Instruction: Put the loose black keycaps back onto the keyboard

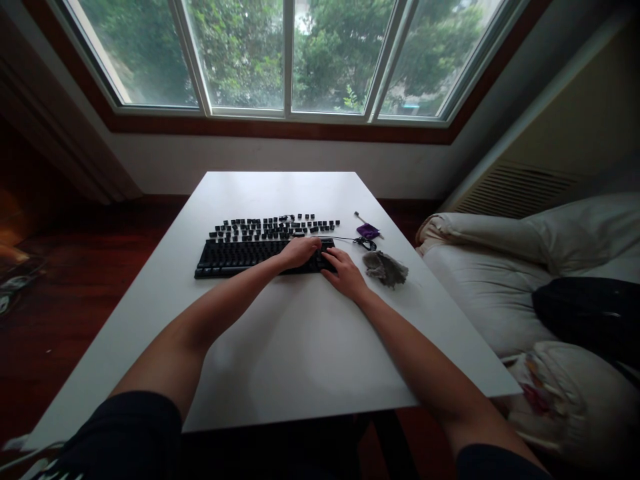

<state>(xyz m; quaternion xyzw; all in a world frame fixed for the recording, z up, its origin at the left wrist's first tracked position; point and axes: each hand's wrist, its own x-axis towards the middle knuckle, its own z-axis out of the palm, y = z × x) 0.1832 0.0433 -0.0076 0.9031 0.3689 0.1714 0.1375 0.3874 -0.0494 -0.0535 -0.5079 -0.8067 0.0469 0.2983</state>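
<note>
A black keyboard (240,257) lies on the white table (300,347). My left hand (299,252) reaches over its right part, fingers bent and drawn together at the back right corner; whatever they may pinch is hidden. My right hand (345,273) rests at the keyboard's right end, its fingers apart and the thumb by the front edge. Loose black keycaps (270,228) stand in rows behind the keyboard. Its coiled cable (366,244) lies to the right, with a grey cloth (386,268) in front of it.
Beyond the cable lie a purple item (368,231) and a thin stick-like tool (359,217). A pale sofa (470,267) with a dark bag (590,320) stands right of the table. A wide window (287,60) is above the wall ahead.
</note>
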